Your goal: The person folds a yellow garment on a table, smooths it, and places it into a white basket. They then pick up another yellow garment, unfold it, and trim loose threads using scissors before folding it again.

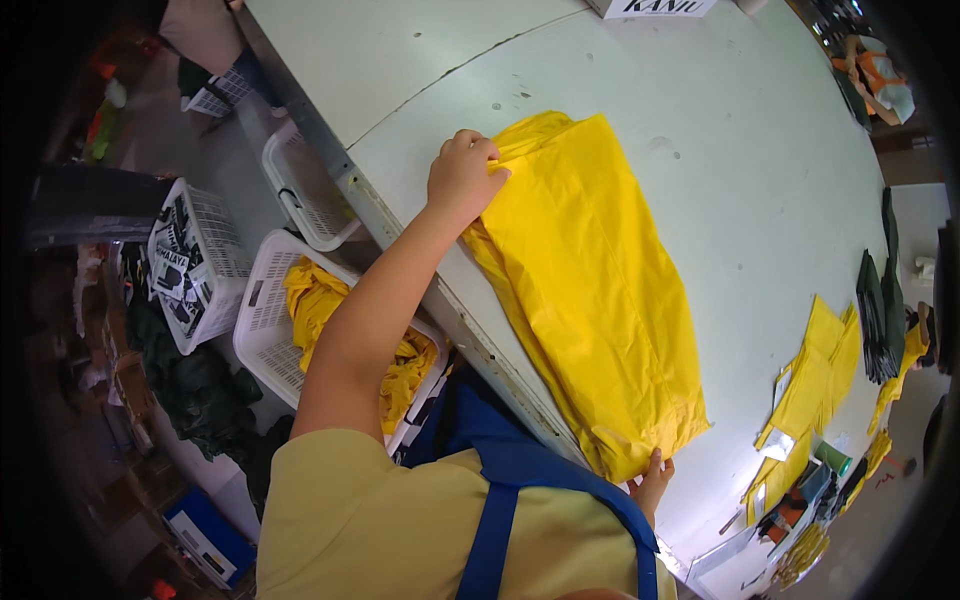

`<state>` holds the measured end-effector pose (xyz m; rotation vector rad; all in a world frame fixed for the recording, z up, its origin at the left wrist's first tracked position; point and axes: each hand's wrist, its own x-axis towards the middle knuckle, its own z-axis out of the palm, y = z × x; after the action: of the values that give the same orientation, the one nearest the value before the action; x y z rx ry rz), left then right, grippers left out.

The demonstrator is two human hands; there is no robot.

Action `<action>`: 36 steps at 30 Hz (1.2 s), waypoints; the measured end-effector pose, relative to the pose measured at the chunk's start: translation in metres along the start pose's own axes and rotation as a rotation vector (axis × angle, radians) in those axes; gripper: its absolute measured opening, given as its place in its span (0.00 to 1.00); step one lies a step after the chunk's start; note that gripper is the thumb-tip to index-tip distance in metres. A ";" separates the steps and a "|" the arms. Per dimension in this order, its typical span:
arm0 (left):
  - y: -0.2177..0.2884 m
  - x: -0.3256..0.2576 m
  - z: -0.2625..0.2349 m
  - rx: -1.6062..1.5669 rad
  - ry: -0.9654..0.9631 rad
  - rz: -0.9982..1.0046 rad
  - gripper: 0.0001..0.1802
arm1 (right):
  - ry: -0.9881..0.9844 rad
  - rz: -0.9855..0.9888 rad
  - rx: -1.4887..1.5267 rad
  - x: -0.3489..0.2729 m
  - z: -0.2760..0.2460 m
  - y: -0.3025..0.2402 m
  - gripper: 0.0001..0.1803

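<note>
One long folded yellow cloth [605, 290] lies on the white table [770, 190], and I've got the left hand [463, 178] with fingers clamped on its upper-left corner. Down at the near end, the right hand [654, 483] touches its edge; whether those fingers pinch, I can't tell. Just beside the table, a white basket [265, 320] holds crumpled yellow fabric [314, 298].

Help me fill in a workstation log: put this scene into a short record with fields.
left hand: gripping the far left corner of the yellow cloth
right hand: touching the cloth's near end, grip partly hidden
cloth position: on the table, along its edge
near basket: white, holding crumpled yellow fabric
basket further left: white, holding black-and-white printed pieces
table's right side: yellow pieces, green spool
</note>
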<state>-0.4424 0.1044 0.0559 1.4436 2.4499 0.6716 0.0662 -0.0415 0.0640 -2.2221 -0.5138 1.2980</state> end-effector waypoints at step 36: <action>-0.046 -0.042 0.002 0.147 -0.114 0.269 0.27 | 0.017 -0.201 -0.043 0.004 0.056 -0.019 0.29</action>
<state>-0.4559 0.0492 0.0302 1.8366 2.2814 0.4497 0.0173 -0.0106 0.0497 -2.1507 -0.7445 1.1733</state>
